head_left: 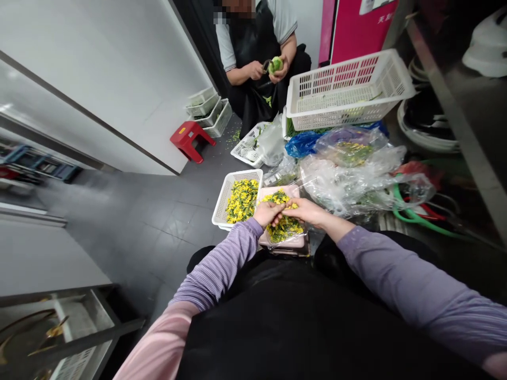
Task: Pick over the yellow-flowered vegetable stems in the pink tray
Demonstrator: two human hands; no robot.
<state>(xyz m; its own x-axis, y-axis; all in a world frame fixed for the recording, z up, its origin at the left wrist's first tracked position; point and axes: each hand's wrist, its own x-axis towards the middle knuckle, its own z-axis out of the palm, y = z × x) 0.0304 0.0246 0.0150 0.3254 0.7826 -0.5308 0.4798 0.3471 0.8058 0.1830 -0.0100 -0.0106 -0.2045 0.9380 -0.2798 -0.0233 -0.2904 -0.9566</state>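
Note:
My left hand (pixel 266 213) and my right hand (pixel 307 211) meet over a heap of yellow flowers with green stems (pixel 285 230). The fingers of both are closed in a pinch, fingertips together. Whatever lies between them is too small to make out. Under the heap is clear plastic, spread on a pale pink flat surface (pixel 264 240) close to my knees. Just left of it stands a white perforated basket (pixel 218 209) filled with more yellow flowers (pixel 242 200).
Clear plastic bags (pixel 336 182) and a blue bag (pixel 303 143) pile up at right, below a large white crate (pixel 336 113). Opposite, a co-worker (pixel 253 53) peels a round green vegetable (pixel 276 65). A red stool (pixel 191 138) stands by the wall.

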